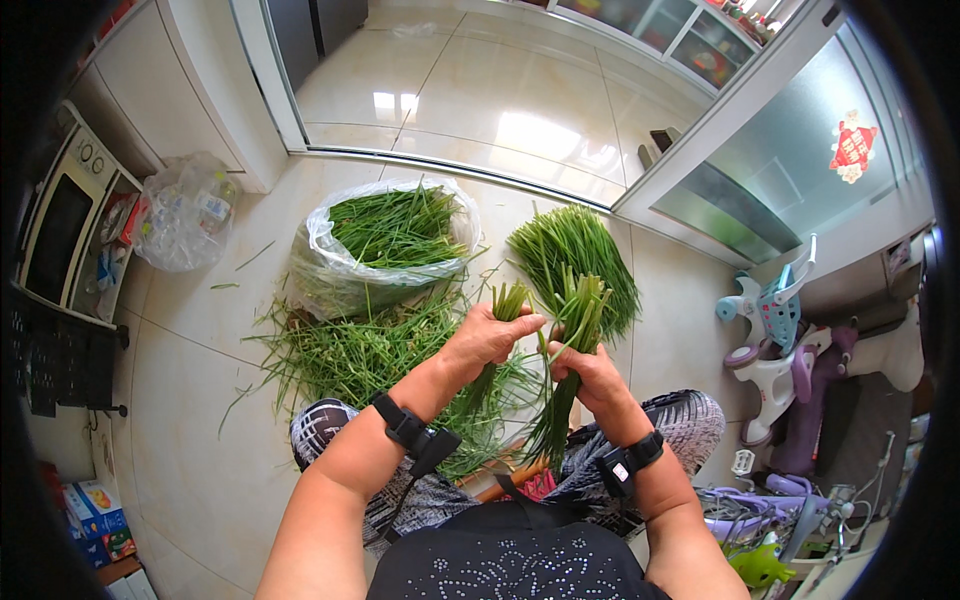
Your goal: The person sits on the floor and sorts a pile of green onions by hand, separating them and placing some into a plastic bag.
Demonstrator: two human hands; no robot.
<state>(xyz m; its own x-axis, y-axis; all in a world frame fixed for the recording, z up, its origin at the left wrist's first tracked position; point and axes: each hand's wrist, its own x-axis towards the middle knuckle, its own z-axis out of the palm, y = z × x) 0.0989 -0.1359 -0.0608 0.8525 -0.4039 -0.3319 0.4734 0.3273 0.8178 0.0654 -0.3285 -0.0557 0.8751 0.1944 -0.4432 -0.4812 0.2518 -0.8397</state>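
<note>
My left hand (491, 330) grips a small bunch of long green stalks that look like garlic chives (510, 301), pale cut ends up. Close beside it, my right hand (589, 371) is closed around a thicker bunch of the same greens (583, 311), whose dark leaves hang down between my knees. Behind the right bunch, a neat pile of aligned chives (577, 255) lies on the floor. A white plastic bag (319, 262) full of chives stands open at the left. In front of that bag and below my left arm spreads a loose heap of tangled leaves and scraps (352, 352).
Left, a clear bag of plastic bottles (187, 217) sits near a microwave oven (60, 232). A sliding-door track (480, 174) crosses the tiled floor ahead. On the right stand a child's ride-on toy (765, 375) and a purple bicycle (765, 502).
</note>
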